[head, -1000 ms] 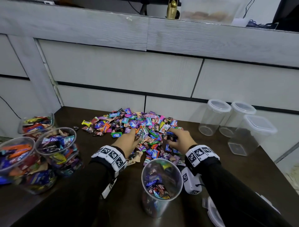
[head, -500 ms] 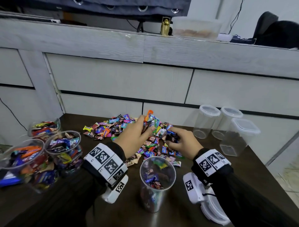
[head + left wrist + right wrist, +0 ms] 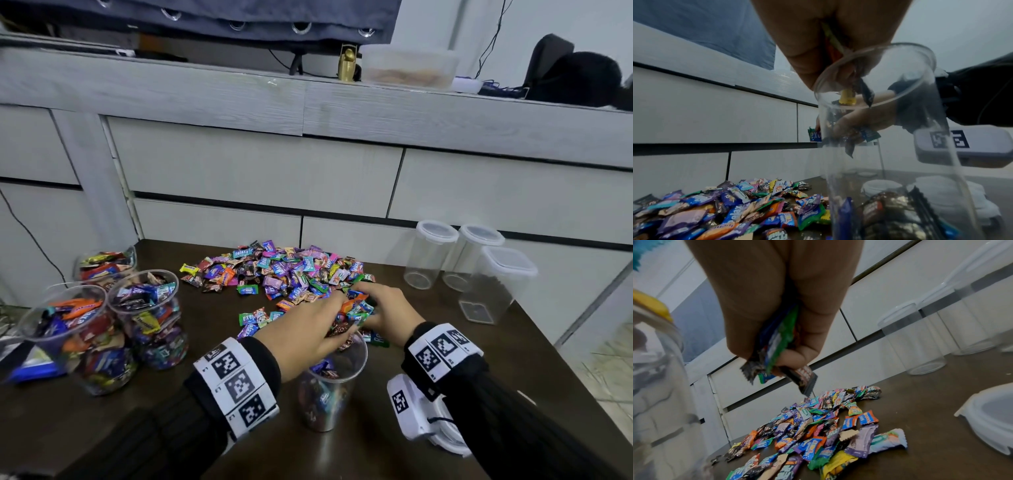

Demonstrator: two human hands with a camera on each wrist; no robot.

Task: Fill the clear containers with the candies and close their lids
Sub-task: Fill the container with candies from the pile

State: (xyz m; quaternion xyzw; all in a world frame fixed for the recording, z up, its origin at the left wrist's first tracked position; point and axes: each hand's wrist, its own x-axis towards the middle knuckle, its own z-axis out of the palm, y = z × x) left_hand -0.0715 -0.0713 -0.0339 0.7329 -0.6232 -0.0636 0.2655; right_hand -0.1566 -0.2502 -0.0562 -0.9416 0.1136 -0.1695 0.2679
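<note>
Filling step: the left hand [image 3: 308, 337] and right hand [image 3: 387, 313], each clenched on a handful of candies [image 3: 354, 310], hover over the open jar [image 3: 325, 394] on the counter [image 3: 513, 359]; next, release them into it.

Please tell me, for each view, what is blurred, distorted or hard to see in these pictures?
Head view: cabinet lines bow from the wide lens; the filled containers at the left edge smear. Left wrist view: the left hand is near and soft, and the clear container veils the right hand. Right wrist view: the held candies are soft, the background hazy.
</note>
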